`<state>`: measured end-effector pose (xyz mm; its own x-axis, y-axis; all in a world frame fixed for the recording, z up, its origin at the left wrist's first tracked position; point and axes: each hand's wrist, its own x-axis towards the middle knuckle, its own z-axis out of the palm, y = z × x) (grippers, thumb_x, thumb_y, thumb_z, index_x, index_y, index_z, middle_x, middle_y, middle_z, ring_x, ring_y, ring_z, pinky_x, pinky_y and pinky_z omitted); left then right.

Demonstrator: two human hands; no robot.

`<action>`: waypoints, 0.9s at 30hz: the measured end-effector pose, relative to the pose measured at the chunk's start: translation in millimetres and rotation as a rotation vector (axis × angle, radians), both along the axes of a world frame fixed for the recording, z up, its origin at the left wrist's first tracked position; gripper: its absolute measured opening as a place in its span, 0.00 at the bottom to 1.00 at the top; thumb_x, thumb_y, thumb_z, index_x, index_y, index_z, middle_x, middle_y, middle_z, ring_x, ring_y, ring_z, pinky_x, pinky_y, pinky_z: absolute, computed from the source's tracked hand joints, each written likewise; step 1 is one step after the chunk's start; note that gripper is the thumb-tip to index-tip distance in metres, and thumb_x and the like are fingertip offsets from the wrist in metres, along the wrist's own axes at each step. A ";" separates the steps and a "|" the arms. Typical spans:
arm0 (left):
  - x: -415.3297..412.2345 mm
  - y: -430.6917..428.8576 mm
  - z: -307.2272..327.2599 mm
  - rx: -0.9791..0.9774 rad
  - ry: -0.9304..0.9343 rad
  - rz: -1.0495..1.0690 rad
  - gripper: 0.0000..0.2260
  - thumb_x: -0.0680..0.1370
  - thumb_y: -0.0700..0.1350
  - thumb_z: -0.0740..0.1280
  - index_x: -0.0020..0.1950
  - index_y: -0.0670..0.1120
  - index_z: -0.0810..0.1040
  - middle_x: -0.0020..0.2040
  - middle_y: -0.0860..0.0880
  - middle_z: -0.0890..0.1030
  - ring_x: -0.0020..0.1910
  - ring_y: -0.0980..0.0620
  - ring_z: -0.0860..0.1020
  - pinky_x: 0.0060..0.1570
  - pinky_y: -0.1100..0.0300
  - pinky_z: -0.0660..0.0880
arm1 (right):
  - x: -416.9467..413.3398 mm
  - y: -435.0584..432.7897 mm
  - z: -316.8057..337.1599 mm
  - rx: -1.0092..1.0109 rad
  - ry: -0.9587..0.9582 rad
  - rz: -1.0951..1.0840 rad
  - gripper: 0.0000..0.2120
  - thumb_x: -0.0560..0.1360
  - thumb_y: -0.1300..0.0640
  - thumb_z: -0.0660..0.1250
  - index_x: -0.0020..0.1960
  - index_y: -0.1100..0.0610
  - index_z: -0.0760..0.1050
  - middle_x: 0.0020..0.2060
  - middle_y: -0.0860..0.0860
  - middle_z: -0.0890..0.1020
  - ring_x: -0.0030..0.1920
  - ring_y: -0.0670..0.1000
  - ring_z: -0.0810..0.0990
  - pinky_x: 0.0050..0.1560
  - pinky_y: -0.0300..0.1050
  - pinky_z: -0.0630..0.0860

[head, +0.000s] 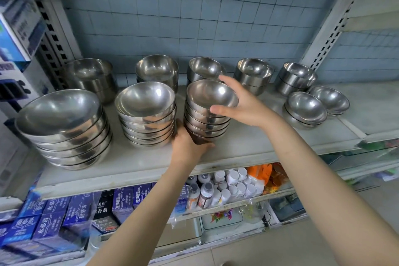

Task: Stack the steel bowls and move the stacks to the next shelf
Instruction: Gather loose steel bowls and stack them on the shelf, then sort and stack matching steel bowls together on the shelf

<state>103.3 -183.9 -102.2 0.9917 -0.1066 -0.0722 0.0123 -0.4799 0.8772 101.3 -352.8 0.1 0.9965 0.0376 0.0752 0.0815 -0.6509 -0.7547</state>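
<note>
The middle stack of steel bowls (207, 114) stands at the centre of the frame on the white shelf (248, 147), near its front edge; the left hand (190, 144) cups the stack's base from the lower left, fingers curled under the bottom bowl; the right hand (239, 101) grips the top bowl's right rim, thumb in front and fingers behind. Just left stands a second front stack (146, 116), and further left a wider stack of large bowls (64, 129); behind, along the tiled wall, a row of shorter stacks (252, 76) runs across the frame; at the right, two low stacks (317, 107) sit side by side. Below, in the lower left, blue boxes (49, 222) fill a lower shelf; white bottles (228, 185) stand lower centre.
</note>
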 end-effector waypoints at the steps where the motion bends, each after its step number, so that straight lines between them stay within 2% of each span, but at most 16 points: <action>1: -3.7 3.6 3.1 0.006 0.013 -0.024 0.53 0.66 0.49 0.81 0.79 0.39 0.51 0.74 0.40 0.68 0.73 0.42 0.66 0.68 0.55 0.64 | -2.6 -3.7 -1.5 0.034 -0.004 -0.010 0.51 0.60 0.28 0.73 0.77 0.41 0.59 0.76 0.41 0.64 0.74 0.41 0.62 0.72 0.40 0.60; 3: -15.3 12.9 6.8 0.020 0.019 -0.053 0.51 0.68 0.50 0.80 0.79 0.39 0.51 0.76 0.41 0.65 0.75 0.44 0.64 0.70 0.56 0.62 | -9.6 -14.2 -6.7 0.112 -0.014 -0.044 0.45 0.63 0.28 0.71 0.76 0.40 0.61 0.76 0.43 0.64 0.73 0.41 0.62 0.70 0.41 0.63; 5: -30.3 22.0 4.2 0.002 -0.010 -0.038 0.42 0.69 0.50 0.79 0.76 0.41 0.61 0.71 0.44 0.70 0.70 0.46 0.69 0.65 0.58 0.67 | -20.1 -27.1 -12.7 0.160 -0.043 -0.055 0.39 0.68 0.32 0.69 0.76 0.43 0.63 0.76 0.43 0.65 0.74 0.41 0.62 0.72 0.41 0.63; 6: -38.4 25.5 2.6 -0.022 -0.031 -0.031 0.36 0.70 0.50 0.78 0.73 0.43 0.66 0.68 0.47 0.72 0.65 0.49 0.72 0.61 0.62 0.70 | -25.7 -34.6 -15.8 0.173 -0.068 -0.061 0.37 0.70 0.35 0.67 0.75 0.45 0.64 0.75 0.43 0.66 0.74 0.41 0.62 0.73 0.40 0.62; 8: -52.7 27.2 0.9 -0.049 -0.065 -0.048 0.22 0.72 0.49 0.76 0.63 0.48 0.75 0.59 0.53 0.77 0.56 0.54 0.75 0.50 0.73 0.70 | -34.3 -50.6 -21.3 0.209 -0.111 -0.093 0.33 0.71 0.39 0.67 0.73 0.47 0.67 0.73 0.43 0.70 0.74 0.41 0.65 0.73 0.39 0.62; 10: -60.7 21.6 0.3 -0.054 -0.099 -0.095 0.12 0.74 0.48 0.75 0.54 0.53 0.78 0.52 0.58 0.80 0.51 0.57 0.78 0.46 0.77 0.71 | -39.8 -66.2 -26.3 0.253 -0.133 -0.124 0.26 0.75 0.44 0.67 0.71 0.48 0.70 0.71 0.43 0.72 0.71 0.39 0.68 0.72 0.38 0.63; 13: -66.8 -2.3 6.1 -0.089 -0.125 -0.174 0.09 0.74 0.49 0.75 0.53 0.53 0.80 0.50 0.60 0.81 0.50 0.62 0.79 0.48 0.74 0.73 | -44.1 -92.6 -36.8 0.302 -0.175 -0.171 0.17 0.79 0.53 0.67 0.67 0.49 0.73 0.68 0.44 0.75 0.66 0.33 0.72 0.72 0.37 0.65; 15: -65.9 -28.0 8.6 -0.102 -0.165 -0.207 0.12 0.74 0.49 0.75 0.57 0.51 0.81 0.53 0.59 0.82 0.53 0.63 0.79 0.52 0.72 0.73 | -46.7 -112.8 -43.2 0.303 -0.203 -0.206 0.15 0.79 0.54 0.68 0.65 0.49 0.74 0.67 0.45 0.77 0.65 0.36 0.73 0.70 0.34 0.67; 17: -61.9 -60.4 11.9 -0.086 -0.201 -0.246 0.17 0.74 0.50 0.74 0.62 0.51 0.79 0.58 0.56 0.81 0.57 0.61 0.77 0.55 0.72 0.72 | -49.8 -137.9 -47.6 0.274 -0.216 -0.254 0.14 0.78 0.53 0.69 0.63 0.47 0.76 0.63 0.45 0.79 0.62 0.40 0.76 0.62 0.32 0.71; 20: -47.3 -120.9 14.6 -0.064 -0.191 -0.315 0.30 0.72 0.53 0.75 0.72 0.51 0.71 0.68 0.53 0.75 0.65 0.57 0.74 0.65 0.61 0.71 | -57.0 -187.5 -46.8 0.173 -0.289 -0.313 0.13 0.76 0.53 0.72 0.58 0.44 0.77 0.56 0.39 0.80 0.55 0.42 0.78 0.56 0.36 0.72; 22: -35.4 -166.3 13.5 -0.063 -0.138 -0.370 0.40 0.71 0.54 0.76 0.78 0.51 0.61 0.76 0.51 0.66 0.72 0.54 0.67 0.71 0.55 0.66 | -62.5 -224.9 -46.3 0.125 -0.297 -0.339 0.13 0.75 0.52 0.73 0.59 0.44 0.78 0.57 0.40 0.80 0.54 0.42 0.78 0.57 0.36 0.72; 24: -25.0 -211.7 11.1 -0.051 -0.098 -0.402 0.49 0.70 0.54 0.77 0.81 0.49 0.49 0.80 0.49 0.57 0.77 0.50 0.60 0.75 0.53 0.61 | -68.0 -264.7 -49.1 0.084 -0.277 -0.363 0.15 0.75 0.50 0.73 0.61 0.45 0.77 0.61 0.43 0.79 0.56 0.35 0.75 0.59 0.30 0.70; 25: -20.1 -232.9 8.2 -0.052 -0.093 -0.411 0.53 0.69 0.53 0.78 0.81 0.47 0.44 0.81 0.47 0.53 0.78 0.49 0.58 0.76 0.53 0.59 | -69.2 -284.8 -51.8 0.059 -0.275 -0.384 0.18 0.74 0.47 0.73 0.63 0.46 0.76 0.63 0.44 0.77 0.60 0.34 0.74 0.63 0.30 0.69; 27: -12.9 -270.4 4.2 -0.086 -0.091 -0.419 0.59 0.68 0.51 0.80 0.80 0.45 0.37 0.81 0.45 0.50 0.79 0.47 0.55 0.76 0.56 0.56 | -66.1 -324.6 -60.3 -0.004 -0.260 -0.436 0.28 0.69 0.37 0.73 0.66 0.45 0.72 0.67 0.46 0.74 0.68 0.45 0.71 0.71 0.45 0.68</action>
<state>90.4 -454.3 -98.0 0.8632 -0.5033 0.0403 -0.2475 -0.3522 0.9026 35.2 -677.4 -60.2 0.8679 -0.3770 0.3234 -0.0138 -0.6692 -0.7430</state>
